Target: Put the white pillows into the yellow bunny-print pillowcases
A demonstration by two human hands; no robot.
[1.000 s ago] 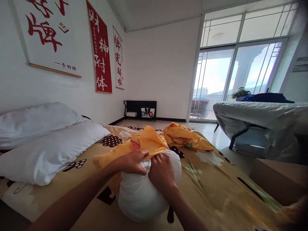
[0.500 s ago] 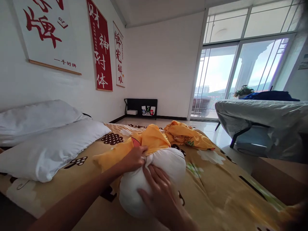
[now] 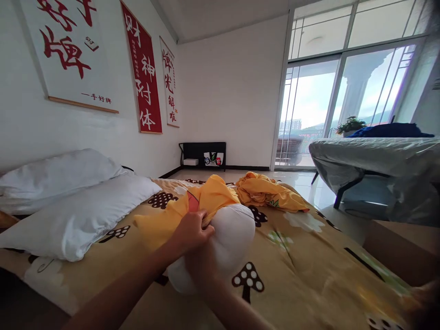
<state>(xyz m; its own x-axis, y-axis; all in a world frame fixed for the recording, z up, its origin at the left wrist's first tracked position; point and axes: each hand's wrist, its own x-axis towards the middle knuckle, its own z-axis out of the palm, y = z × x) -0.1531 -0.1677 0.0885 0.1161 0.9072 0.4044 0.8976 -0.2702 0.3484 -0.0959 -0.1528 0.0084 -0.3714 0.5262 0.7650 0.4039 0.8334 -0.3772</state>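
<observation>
White cushion (image 3: 237, 231), seen in the head view, is lying bunched and folded on the patterned bed (image 3: 319, 256), with a yellow cloth (image 3: 216, 192) covering its far end. Just beyond the cushion, a crumpled yellow bundle (image 3: 264, 192) is resting on the bed; to the cushion's left, two white pillows (image 3: 110, 211) are lying one partly over the other.

At the cushion's near left side, the left hand (image 3: 194, 231) is closing its fingers on the edge where cloth and cushion are meeting. Just below it, the right hand (image 3: 201, 261) is pressing into the cushion's fold; blur and the left hand are hiding its fingers, so whether they are gripping cannot be told.

Judging by its puffed, creased shape, the cushion should be handling as light, soft and springy, perhaps slipping against the cloth; the gathered fold seems the surest hold.
</observation>
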